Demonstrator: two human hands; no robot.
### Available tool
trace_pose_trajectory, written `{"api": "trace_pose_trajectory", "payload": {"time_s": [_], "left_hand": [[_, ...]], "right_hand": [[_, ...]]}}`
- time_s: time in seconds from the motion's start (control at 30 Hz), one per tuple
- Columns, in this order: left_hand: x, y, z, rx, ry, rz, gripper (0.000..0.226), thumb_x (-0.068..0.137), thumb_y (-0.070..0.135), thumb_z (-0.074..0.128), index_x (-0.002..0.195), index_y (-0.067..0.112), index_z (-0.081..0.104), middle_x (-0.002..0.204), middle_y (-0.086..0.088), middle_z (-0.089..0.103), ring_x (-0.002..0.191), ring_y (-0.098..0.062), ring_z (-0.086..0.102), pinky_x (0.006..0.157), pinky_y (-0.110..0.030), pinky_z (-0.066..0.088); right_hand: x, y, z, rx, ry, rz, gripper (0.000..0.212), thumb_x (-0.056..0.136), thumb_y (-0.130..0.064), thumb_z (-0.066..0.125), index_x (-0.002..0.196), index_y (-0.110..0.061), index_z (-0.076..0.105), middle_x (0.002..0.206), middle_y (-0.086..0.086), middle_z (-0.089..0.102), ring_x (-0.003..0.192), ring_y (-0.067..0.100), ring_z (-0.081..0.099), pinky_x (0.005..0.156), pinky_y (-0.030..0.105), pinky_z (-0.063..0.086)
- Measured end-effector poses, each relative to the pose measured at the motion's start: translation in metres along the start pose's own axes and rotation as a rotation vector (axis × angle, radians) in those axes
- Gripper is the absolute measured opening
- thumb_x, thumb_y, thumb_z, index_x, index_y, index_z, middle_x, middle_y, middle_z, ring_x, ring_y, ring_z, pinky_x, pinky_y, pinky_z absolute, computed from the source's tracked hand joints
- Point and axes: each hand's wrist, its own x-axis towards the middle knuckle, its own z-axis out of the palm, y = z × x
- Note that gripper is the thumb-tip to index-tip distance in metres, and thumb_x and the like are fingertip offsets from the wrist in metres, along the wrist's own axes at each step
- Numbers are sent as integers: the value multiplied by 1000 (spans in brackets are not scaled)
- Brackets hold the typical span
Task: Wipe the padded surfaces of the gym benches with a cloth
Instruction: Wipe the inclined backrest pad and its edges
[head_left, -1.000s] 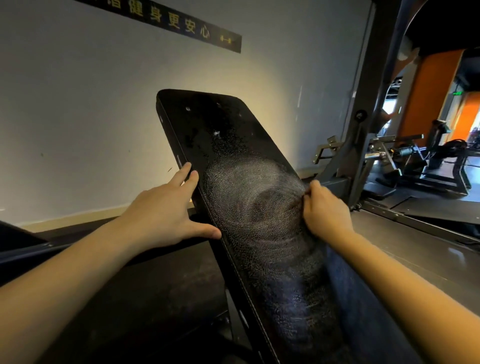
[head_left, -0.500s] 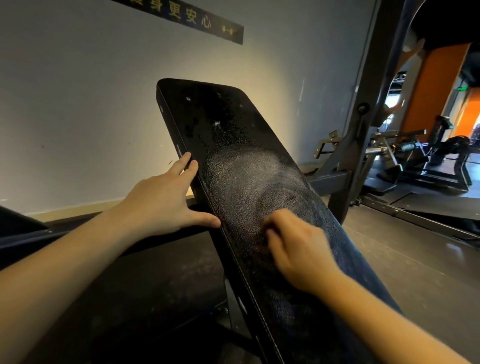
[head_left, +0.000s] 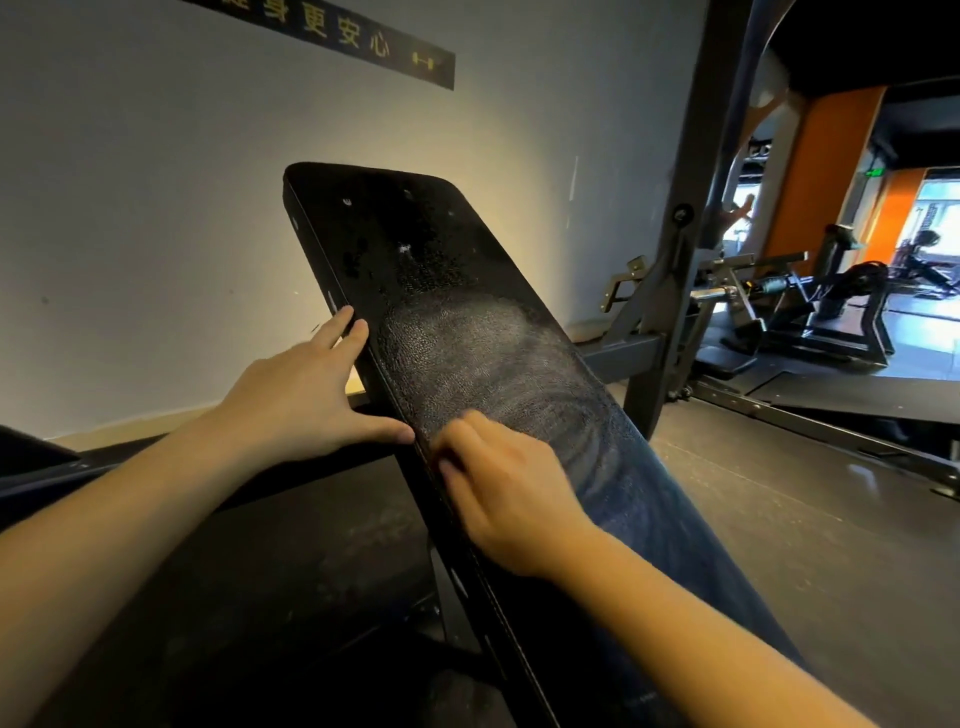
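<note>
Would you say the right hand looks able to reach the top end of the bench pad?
Probably yes: the right hand rests on the pad, nothing lies on it higher up, and the left hand touches only the side edge.

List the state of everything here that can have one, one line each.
Bench pad: tilted up, smeared with wipe marks in the middle, spotted near the top.
Left hand: open, fingers straight along the pad's left edge, thumb against it.
Right hand: fingers curled on the cloth, pressing it to the pad; blurred.
Cloth: dark blue, apparently trailing down the pad from under the right hand.
</note>
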Motion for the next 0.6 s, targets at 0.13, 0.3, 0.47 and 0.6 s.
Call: {"api": "trace_pose_trajectory", "payload": {"time_s": [0.13, 0.3, 0.47, 0.6], "left_hand": [[-17, 4, 14, -57, 120, 36, 115, 71, 88, 53, 163, 26, 21, 172, 8, 0, 155, -22, 22, 117, -46, 34], [-49, 28, 29, -131, 214, 130, 100, 81, 80, 57, 158, 19, 38, 169, 0, 21, 153, -23, 26, 122, -45, 27], [-67, 44, 47, -112, 162, 178, 130, 57, 103, 29, 158, 20, 38, 169, -1, 21, 154, -22, 21, 125, -40, 15], [-80, 58, 63, -107, 189, 252, 132, 57, 104, 31, 158, 20, 36, 169, -3, 21, 155, -21, 18, 123, -35, 4]], "right_hand": [[-39, 86, -24, -168, 50, 477, 12, 100, -30, 46, 104, -20, 51, 104, 6, 61, 93, 34, 63, 75, 44, 49], [-13, 113, -28, -121, 2, 678, 15, 103, -27, 48, 109, -15, 47, 116, 13, 58, 101, 36, 60, 84, 47, 48], [-27, 88, -56, 326, -173, 428, 16, 96, -11, 65, 112, -11, 64, 107, 1, 69, 102, 12, 62, 91, 22, 46], [-64, 106, -74, 602, 73, 784, 23, 95, 1, 61, 118, -4, 63, 109, 10, 68, 98, 17, 61, 78, 15, 49]]}}
